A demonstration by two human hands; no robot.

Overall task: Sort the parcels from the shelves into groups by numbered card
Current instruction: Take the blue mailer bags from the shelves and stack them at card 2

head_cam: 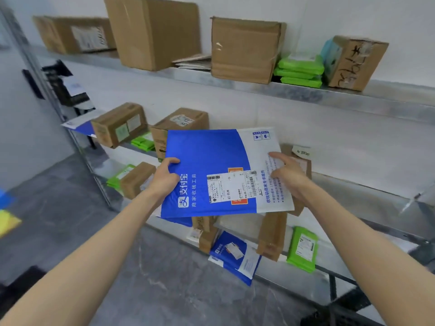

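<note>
I hold a flat blue and white mailer with a shipping label in front of the middle shelf, its face toward me. My left hand grips its blue left edge, thumb on top. My right hand holds the white right side, thumb pressed on the printed face, fingers behind it. Brown cardboard boxes, green pouches and another blue mailer lie on the shelves behind and below it.
Metal shelves run along a white wall. The top shelf carries large cardboard boxes, a stack of green pouches and a scribbled box. Grey stone floor lies below. Blue and yellow items sit at far left.
</note>
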